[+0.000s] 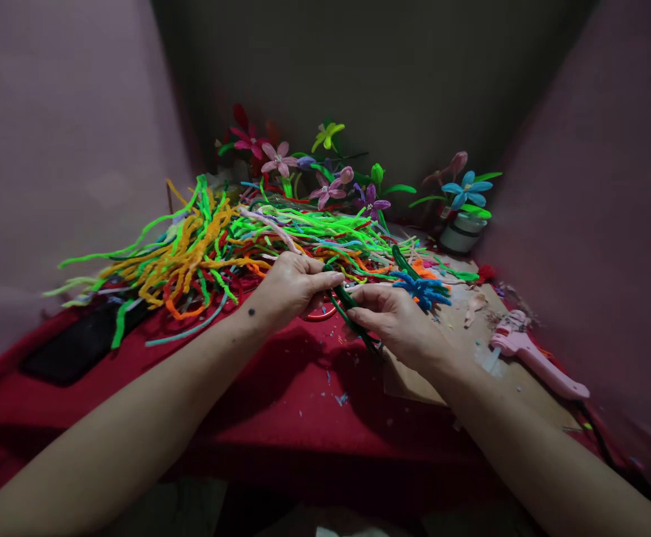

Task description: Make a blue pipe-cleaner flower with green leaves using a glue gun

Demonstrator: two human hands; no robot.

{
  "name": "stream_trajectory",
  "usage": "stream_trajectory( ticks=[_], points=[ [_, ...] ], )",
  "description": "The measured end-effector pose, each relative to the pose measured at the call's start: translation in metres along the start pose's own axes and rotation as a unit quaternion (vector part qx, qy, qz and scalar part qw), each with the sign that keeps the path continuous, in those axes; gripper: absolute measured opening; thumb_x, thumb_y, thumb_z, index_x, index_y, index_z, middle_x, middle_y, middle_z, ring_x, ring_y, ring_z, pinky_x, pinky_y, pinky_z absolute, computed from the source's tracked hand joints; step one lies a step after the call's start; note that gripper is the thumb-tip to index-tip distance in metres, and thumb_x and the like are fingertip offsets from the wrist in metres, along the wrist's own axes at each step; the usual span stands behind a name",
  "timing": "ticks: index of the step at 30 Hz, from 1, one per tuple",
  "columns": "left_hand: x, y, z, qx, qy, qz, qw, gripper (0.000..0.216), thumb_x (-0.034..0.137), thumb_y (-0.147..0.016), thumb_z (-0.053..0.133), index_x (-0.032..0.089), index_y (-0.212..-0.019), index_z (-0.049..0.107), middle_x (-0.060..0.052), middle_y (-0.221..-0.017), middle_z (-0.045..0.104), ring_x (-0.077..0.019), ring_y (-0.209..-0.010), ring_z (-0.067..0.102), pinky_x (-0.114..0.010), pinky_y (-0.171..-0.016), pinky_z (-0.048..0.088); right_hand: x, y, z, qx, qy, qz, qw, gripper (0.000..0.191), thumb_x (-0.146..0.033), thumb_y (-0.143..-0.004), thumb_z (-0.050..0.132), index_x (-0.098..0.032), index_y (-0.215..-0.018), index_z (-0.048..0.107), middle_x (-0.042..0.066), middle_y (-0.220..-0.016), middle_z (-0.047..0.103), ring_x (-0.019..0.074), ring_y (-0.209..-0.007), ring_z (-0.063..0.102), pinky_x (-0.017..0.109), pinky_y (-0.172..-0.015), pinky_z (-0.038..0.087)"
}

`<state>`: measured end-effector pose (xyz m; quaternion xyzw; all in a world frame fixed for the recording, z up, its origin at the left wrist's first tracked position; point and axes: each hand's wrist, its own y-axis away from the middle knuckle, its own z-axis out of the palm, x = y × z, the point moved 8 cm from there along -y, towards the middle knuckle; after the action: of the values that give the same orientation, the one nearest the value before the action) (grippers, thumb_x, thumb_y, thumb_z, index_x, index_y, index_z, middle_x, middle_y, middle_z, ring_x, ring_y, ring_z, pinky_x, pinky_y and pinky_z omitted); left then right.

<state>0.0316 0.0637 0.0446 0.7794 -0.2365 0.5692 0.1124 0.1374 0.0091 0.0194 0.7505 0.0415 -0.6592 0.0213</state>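
Observation:
Dark green pipe cleaners [343, 297] run between my two hands above the red cloth. My left hand [297, 285] pinches their upper end between thumb and fingers. Lower down the same strands, my right hand [384, 312] is closed on them with its thumb and fingertips. The free ends hang below the right hand. Just beyond the right hand lies a blue pipe-cleaner flower [423, 289], with orange pieces behind it. A red ring-shaped handle [323, 312] shows partly under the hands, the rest hidden.
A large heap of coloured pipe cleaners [207, 246] covers the back and left. Finished flowers [279, 159] stand behind it, and a jar [462, 233] holds a blue one. A pink glue gun [538, 354] lies on cardboard [414, 378] at right. A dark flat object [73, 347] lies left.

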Motion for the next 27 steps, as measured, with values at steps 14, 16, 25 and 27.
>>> stream_trajectory(
  ticks=[14, 16, 25, 27],
  points=[
    [-0.007, -0.004, 0.004, -0.066, 0.029, -0.022, 0.997, 0.034, 0.029, -0.071, 0.063, 0.014, -0.044, 0.048, 0.005, -0.034, 0.039, -0.0038, -0.031, 0.031, -0.02, -0.034, 0.018, 0.008, 0.004, 0.001, -0.019, -0.01, 0.05, 0.999, 0.006, -0.014, -0.059, 0.063, -0.014, -0.064, 0.059, -0.004, -0.058, 0.052, 0.0068, -0.052, 0.044, 0.021, -0.05, 0.033],
    [-0.007, -0.003, 0.008, -0.084, 0.039, -0.036, 0.995, 0.031, 0.027, -0.071, 0.062, 0.014, -0.046, 0.05, 0.006, -0.033, 0.037, -0.0033, -0.029, 0.029, -0.02, -0.033, 0.017, 0.012, 0.004, 0.003, -0.035, -0.024, 0.058, 0.997, 0.009, -0.014, -0.06, 0.064, -0.014, -0.066, 0.058, -0.005, -0.058, 0.052, 0.0061, -0.049, 0.044, 0.02, -0.048, 0.034],
    [-0.013, -0.004, 0.011, -0.083, 0.095, -0.033, 0.991, 0.027, 0.027, -0.073, 0.064, 0.013, -0.052, 0.056, 0.004, -0.035, 0.043, -0.0038, -0.028, 0.035, -0.018, -0.03, 0.021, 0.02, 0.008, 0.0, -0.017, -0.032, 0.094, 0.995, 0.023, -0.026, -0.059, 0.074, -0.015, -0.054, 0.053, -0.005, -0.046, 0.051, 0.0066, -0.04, 0.043, 0.021, -0.042, 0.034],
    [-0.014, -0.004, 0.013, -0.086, 0.123, -0.035, 0.988, 0.024, 0.028, -0.074, 0.063, 0.012, -0.056, 0.058, 0.003, -0.037, 0.048, -0.0047, -0.028, 0.038, -0.017, -0.029, 0.024, 0.02, 0.008, 0.002, -0.012, -0.04, 0.079, 0.996, 0.023, -0.028, -0.063, 0.071, -0.015, -0.056, 0.054, -0.004, -0.048, 0.052, 0.0071, -0.042, 0.045, 0.021, -0.044, 0.035]
  ],
)
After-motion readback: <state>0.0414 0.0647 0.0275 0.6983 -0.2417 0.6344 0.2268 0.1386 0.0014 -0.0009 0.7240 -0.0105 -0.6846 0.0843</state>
